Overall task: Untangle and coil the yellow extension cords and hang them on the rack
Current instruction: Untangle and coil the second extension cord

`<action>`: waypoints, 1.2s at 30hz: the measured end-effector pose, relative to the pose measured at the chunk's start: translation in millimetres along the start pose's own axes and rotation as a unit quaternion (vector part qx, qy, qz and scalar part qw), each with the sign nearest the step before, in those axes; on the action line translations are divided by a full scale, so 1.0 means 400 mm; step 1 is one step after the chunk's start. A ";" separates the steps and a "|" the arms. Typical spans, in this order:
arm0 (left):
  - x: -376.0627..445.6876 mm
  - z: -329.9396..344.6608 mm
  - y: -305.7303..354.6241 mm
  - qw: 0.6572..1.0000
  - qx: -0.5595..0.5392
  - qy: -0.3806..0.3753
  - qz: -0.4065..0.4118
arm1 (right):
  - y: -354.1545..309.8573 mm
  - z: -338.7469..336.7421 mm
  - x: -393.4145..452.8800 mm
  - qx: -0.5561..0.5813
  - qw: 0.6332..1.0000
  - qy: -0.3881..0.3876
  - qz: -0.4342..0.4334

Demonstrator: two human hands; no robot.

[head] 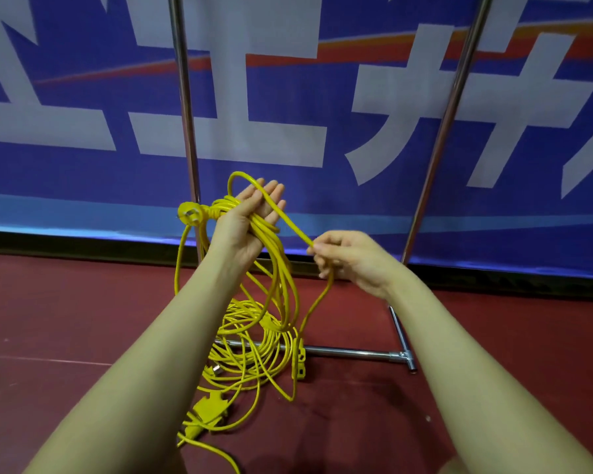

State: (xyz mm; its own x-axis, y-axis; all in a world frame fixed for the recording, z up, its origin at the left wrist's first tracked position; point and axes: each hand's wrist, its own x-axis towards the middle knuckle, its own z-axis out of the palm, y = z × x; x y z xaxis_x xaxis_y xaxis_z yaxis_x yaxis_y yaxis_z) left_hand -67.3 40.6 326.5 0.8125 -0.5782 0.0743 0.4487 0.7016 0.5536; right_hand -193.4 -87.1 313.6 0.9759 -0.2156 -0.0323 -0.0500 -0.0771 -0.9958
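While the left hand (250, 220) is carrying cord loops (274, 268) on flat fingers, the right hand (350, 260) is pinching a strand at four o'clock from it.

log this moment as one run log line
step: coiling | left hand: open, cord loops draped over palm | right hand: pinches cord strand | tangle: on floor | rack: nothing hung

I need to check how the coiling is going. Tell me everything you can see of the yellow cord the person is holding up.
The yellow cord is thin, glossy and plastic-sheathed. Several loops drape over the upturned left hand, fingers straight, and hang toward the floor. Its yellow plug sticks out left of that hand, cord wound behind it. One strand arches over the fingertips to the right hand, which pinches it. Below, the loops run into a tangled yellow pile by the rack base.
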 end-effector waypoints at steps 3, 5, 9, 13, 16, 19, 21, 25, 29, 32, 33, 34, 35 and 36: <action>-0.011 -0.007 0.017 0.997 0.062 -0.018 -0.050 | -0.017 -0.007 0.001 0.079 0.992 0.076 -0.056; -0.024 -0.006 0.020 0.989 0.123 -0.029 -0.075 | -0.024 -0.016 0.003 0.078 0.987 0.124 -0.064; -0.041 -0.003 0.023 0.976 0.178 -0.074 -0.097 | -0.012 -0.028 0.010 0.035 0.976 0.211 -0.036; -0.046 -0.001 0.030 0.970 0.149 -0.132 -0.143 | -0.001 -0.033 0.023 0.149 0.955 0.256 0.035; -0.046 -0.008 0.023 0.958 0.176 -0.144 -0.177 | -0.011 -0.038 0.025 0.343 0.911 0.221 0.058; -0.048 -0.011 0.005 0.944 0.238 -0.130 -0.188 | -0.030 -0.043 0.021 0.462 0.864 0.198 0.037; -0.049 -0.008 -0.007 0.940 0.261 -0.100 -0.194 | -0.040 -0.049 0.015 0.514 0.836 0.193 0.022; -0.050 -0.007 -0.024 0.946 0.246 -0.075 -0.199 | -0.054 -0.052 0.004 0.567 0.805 0.172 0.000; -0.050 -0.019 -0.046 0.936 0.245 -0.103 -0.229 | -0.072 -0.047 -0.001 0.558 0.815 0.150 -0.032; -0.057 -0.024 -0.064 0.915 0.281 -0.135 -0.257 | -0.073 -0.046 0.001 0.559 0.816 0.138 -0.053; -0.061 -0.025 -0.072 0.907 0.297 -0.145 -0.262 | -0.071 -0.046 0.004 0.559 0.816 0.135 -0.055; -0.065 -0.026 -0.078 0.900 0.308 -0.155 -0.267 | -0.069 -0.046 0.007 0.558 0.818 0.133 -0.055; -0.068 -0.027 -0.084 0.895 0.313 -0.164 -0.272 | -0.068 -0.045 0.010 0.555 0.820 0.131 -0.053; -0.072 -0.027 -0.089 0.891 0.314 -0.173 -0.278 | -0.068 -0.043 0.012 0.552 0.822 0.127 -0.052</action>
State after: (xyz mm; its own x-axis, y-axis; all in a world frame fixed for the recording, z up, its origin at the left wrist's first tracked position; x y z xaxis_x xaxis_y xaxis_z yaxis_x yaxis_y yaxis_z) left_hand -102.7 36.7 295.8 0.3177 -0.9337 -0.1650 0.3602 -0.0421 0.9319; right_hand -191.0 -102.9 341.8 0.8799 -0.4710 -0.0626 0.3913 0.7930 -0.4670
